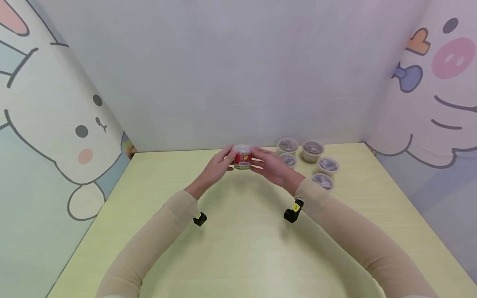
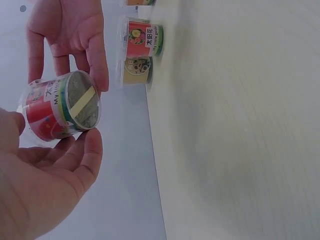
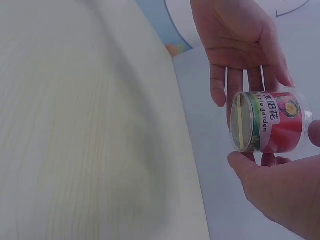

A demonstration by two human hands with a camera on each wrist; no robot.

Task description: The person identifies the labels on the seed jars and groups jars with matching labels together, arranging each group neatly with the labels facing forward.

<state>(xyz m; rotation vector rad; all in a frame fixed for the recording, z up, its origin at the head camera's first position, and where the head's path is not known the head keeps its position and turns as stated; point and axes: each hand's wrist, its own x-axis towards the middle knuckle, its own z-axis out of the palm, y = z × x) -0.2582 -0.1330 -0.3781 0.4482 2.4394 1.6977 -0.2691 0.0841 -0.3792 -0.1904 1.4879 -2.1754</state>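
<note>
A small clear plastic tub with a red "My little garden" label is held up above the far part of the table. My left hand holds its left side and my right hand its right side, fingers and thumbs around it. In the left wrist view the tub is tipped so its greyish base with a pale strip shows, the left hand below and the right above. The right wrist view shows the same tub between both hands, the right hand nearest the camera.
Several similar lidded tubs stand together at the back right of the pale yellow table, close to the right forearm. A grey-white wall rises behind the table, and cartoon-printed panels flank both sides.
</note>
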